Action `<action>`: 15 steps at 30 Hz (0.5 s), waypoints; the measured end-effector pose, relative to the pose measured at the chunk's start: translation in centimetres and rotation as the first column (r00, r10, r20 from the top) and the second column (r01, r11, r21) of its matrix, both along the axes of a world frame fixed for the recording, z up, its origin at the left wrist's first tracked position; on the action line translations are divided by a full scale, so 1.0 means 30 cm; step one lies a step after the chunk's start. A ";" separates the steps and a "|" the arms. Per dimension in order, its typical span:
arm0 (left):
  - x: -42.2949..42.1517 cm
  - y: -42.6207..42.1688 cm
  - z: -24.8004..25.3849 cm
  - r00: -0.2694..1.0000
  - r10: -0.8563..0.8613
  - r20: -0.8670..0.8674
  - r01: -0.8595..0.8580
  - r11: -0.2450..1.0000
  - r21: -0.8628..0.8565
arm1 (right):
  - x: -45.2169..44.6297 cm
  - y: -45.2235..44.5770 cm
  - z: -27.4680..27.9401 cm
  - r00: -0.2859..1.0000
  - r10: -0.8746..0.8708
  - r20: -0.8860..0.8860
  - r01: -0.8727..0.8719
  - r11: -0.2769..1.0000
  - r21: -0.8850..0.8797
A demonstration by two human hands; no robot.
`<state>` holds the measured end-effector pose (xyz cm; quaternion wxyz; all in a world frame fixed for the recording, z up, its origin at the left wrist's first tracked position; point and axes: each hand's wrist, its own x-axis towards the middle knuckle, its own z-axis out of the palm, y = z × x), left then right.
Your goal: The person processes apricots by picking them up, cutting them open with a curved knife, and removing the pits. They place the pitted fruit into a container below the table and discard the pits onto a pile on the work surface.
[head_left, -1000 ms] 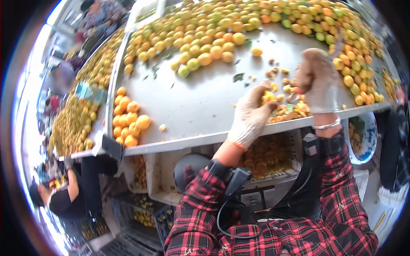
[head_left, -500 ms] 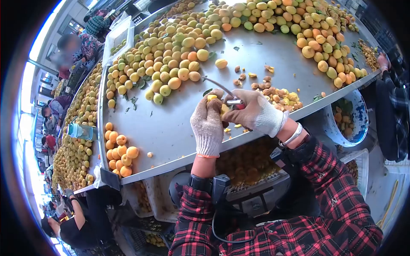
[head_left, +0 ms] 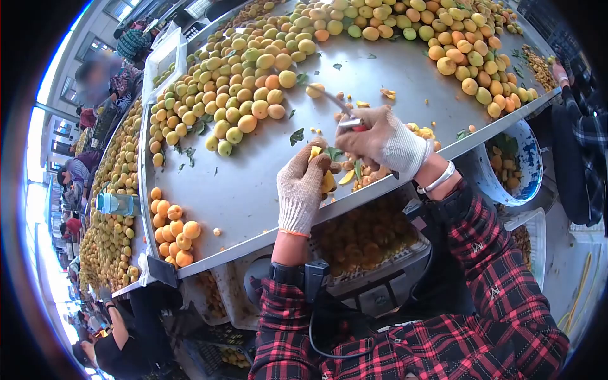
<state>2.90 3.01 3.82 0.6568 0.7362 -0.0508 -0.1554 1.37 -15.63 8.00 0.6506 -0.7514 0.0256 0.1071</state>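
Mid-frame, the left hand [head_left: 302, 188] pinches a cut apricot [head_left: 328, 183]; right hand [head_left: 378, 139] grips a curved knife [head_left: 353, 124]; looks like cutting; next stroke wants steadiness!

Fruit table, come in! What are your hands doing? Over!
Left hand gripping yellow fruit. Right hand gripping red-handled tool, blade clear of held fruit. Fruit scraps lying beside right hand.

Looks forward and down from head height, close above the near edge of the metal table [head_left: 253, 190], sweeping wide beyond its left side.
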 end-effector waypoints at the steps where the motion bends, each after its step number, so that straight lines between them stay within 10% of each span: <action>1: 0.000 -0.004 0.003 0.999 0.018 0.031 -0.018 0.999 0.030 | 0.006 -0.012 0.001 0.999 -0.047 -0.005 0.047 0.998 0.040; 7: -0.009 -0.003 -0.013 0.990 -0.092 0.106 0.078 0.989 0.129 | 0.007 -0.063 0.016 0.983 -0.163 0.086 0.154 0.983 0.102; 9: 0.005 0.033 -0.008 0.965 -0.256 0.064 0.245 0.959 0.139 | 0.004 -0.083 0.025 0.961 -0.273 0.035 0.264 0.951 0.163; 10: -0.008 0.024 0.128 0.906 -0.331 -0.263 0.379 0.912 0.159 | 0.005 -0.089 0.027 0.948 -0.317 0.031 0.301 0.925 0.231; 13: 0.004 0.055 0.147 0.718 -0.690 -0.091 0.693 0.720 0.013 | 0.011 -0.122 0.035 0.923 -0.375 0.080 0.348 0.908 0.235; 15: 0.045 0.004 0.137 0.878 -0.478 -0.028 0.478 0.870 0.118 | 0.001 -0.127 0.043 0.917 -0.388 0.093 0.349 0.892 0.288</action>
